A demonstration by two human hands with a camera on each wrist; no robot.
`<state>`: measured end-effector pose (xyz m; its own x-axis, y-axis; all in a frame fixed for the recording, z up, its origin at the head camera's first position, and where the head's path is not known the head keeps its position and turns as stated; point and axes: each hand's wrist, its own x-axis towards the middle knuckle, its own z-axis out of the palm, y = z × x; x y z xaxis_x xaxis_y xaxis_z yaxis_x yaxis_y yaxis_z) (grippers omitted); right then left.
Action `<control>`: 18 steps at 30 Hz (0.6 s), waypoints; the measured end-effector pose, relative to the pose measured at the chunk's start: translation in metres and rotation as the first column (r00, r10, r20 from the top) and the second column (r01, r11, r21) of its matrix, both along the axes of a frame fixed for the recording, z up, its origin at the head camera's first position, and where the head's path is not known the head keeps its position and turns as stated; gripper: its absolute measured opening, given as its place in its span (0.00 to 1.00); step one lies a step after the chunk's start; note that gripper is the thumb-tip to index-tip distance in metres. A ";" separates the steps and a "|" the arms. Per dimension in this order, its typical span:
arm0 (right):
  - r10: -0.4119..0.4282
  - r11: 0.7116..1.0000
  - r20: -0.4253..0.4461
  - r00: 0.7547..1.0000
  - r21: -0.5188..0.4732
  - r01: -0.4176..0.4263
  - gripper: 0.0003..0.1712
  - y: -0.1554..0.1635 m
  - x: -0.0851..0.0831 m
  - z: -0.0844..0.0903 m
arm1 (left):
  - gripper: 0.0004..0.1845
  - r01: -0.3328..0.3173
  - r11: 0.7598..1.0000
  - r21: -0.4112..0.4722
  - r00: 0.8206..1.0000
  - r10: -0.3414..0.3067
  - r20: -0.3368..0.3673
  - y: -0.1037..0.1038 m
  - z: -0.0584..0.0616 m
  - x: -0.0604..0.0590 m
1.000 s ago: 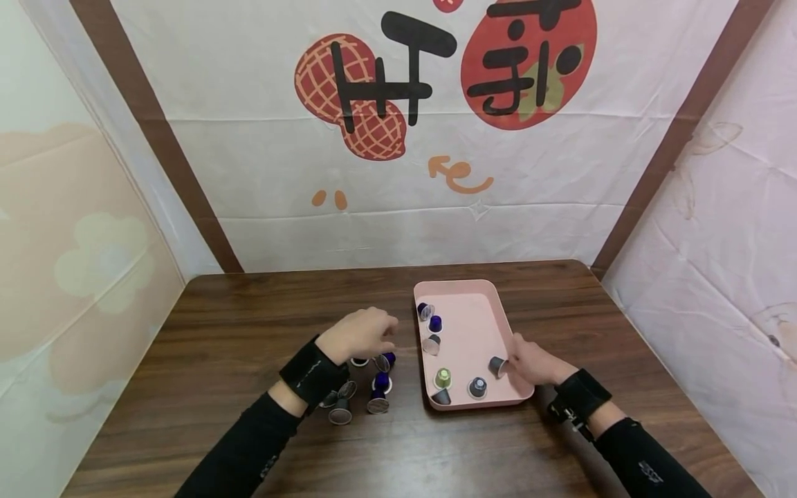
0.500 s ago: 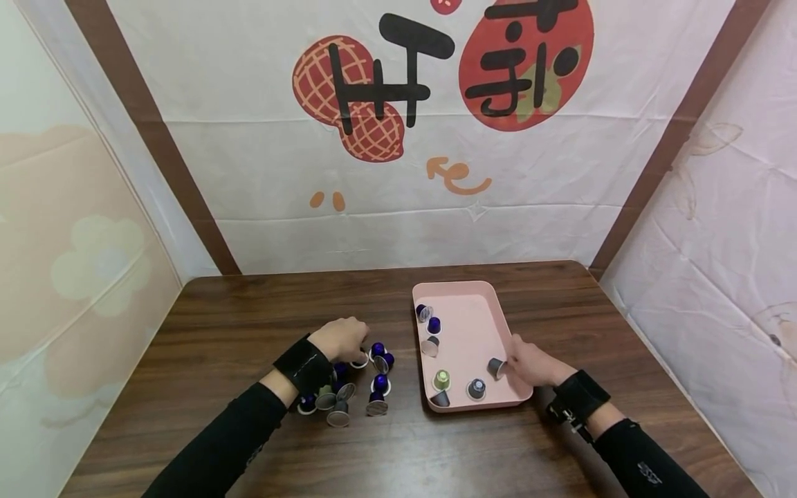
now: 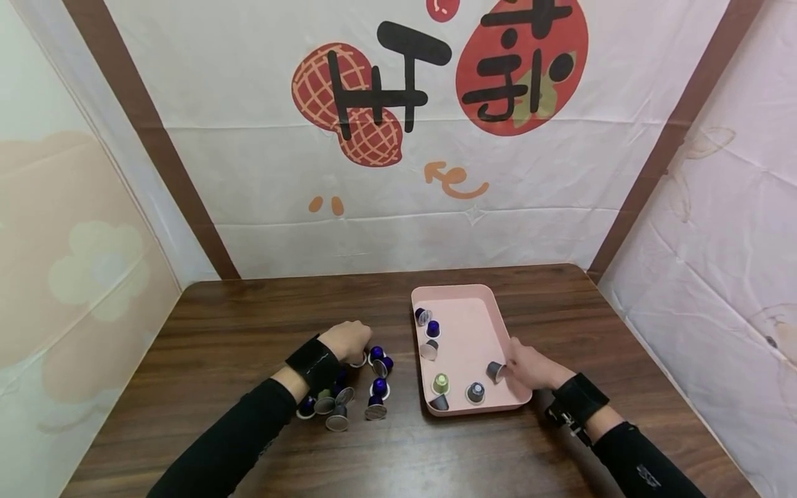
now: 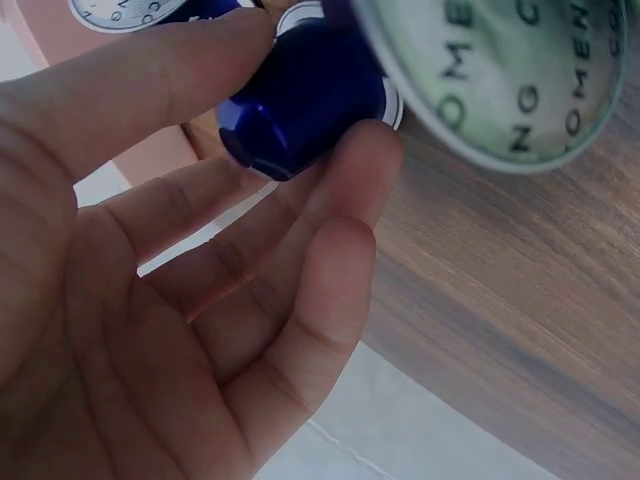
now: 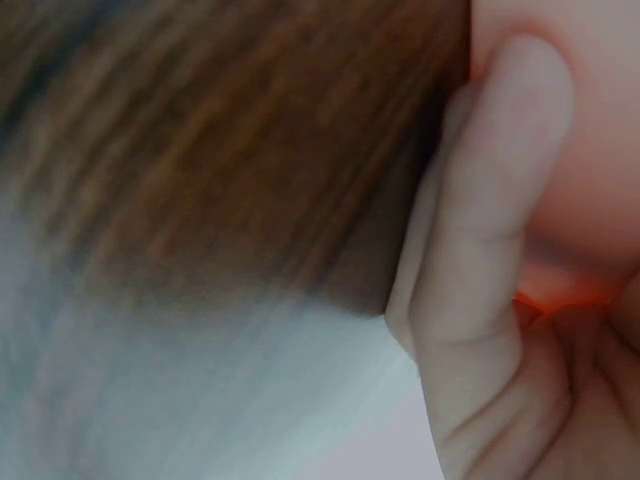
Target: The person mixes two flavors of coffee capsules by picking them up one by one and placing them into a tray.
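Note:
My left hand (image 3: 349,340) is at the far side of a loose group of coffee capsules on the table. In the left wrist view, its thumb and fingers pinch a blue coffee capsule (image 4: 305,100), while a capsule with a printed silver lid (image 4: 510,70) shows large in front. Other blue capsules (image 3: 380,387) and a grey capsule (image 3: 337,419) lie nearby. My right hand (image 3: 528,364) grips the right wall of the pink tray (image 3: 461,294), its fingers along the outside in the right wrist view. Beside its fingertips a grey capsule (image 3: 495,371) lies tipped inside the tray.
Several more capsules sit in the tray, among them a green one (image 3: 441,383) near the front and a blue one (image 3: 432,328) along the left wall. The wooden table (image 3: 261,311) meets a printed cloth backdrop (image 3: 386,235) at its far edge.
My left hand has moved left and down onto the capsules from above them, its fingers closing in on a blue one. The right hand stays at the tray's edge.

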<state>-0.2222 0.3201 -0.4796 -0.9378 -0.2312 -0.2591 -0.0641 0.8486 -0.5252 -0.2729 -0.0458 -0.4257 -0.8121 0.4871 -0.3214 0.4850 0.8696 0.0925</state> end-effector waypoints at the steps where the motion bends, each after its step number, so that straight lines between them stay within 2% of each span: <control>1: 0.003 1.000 -0.002 1.000 0.004 -0.003 0.19 0.000 0.000 0.000 | 0.10 -0.005 1.000 -0.001 1.000 0.005 0.009 0.000 0.000 0.000; 5: 0.013 1.000 -0.010 1.000 0.004 -0.013 0.18 -0.001 0.000 -0.001 | 0.09 -0.015 1.000 -0.024 0.999 0.016 0.035 0.002 -0.002 -0.001; 9: 0.020 1.000 -0.027 0.999 -0.004 -0.020 0.16 -0.002 0.001 -0.002 | 0.09 -0.013 1.000 -0.023 0.999 0.013 0.029 0.001 -0.005 -0.004; 18: 0.013 1.000 -0.039 0.999 0.015 -0.012 0.17 0.000 0.001 0.000 | 0.10 0.012 0.999 0.045 0.999 -0.010 -0.034 -0.010 -0.002 -0.010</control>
<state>-0.2210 0.3199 -0.4793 -0.9443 -0.2391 -0.2260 -0.0947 0.8554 -0.5093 -0.2833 -0.0563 -0.4282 -0.8168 0.5093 -0.2712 0.4980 0.8596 0.1145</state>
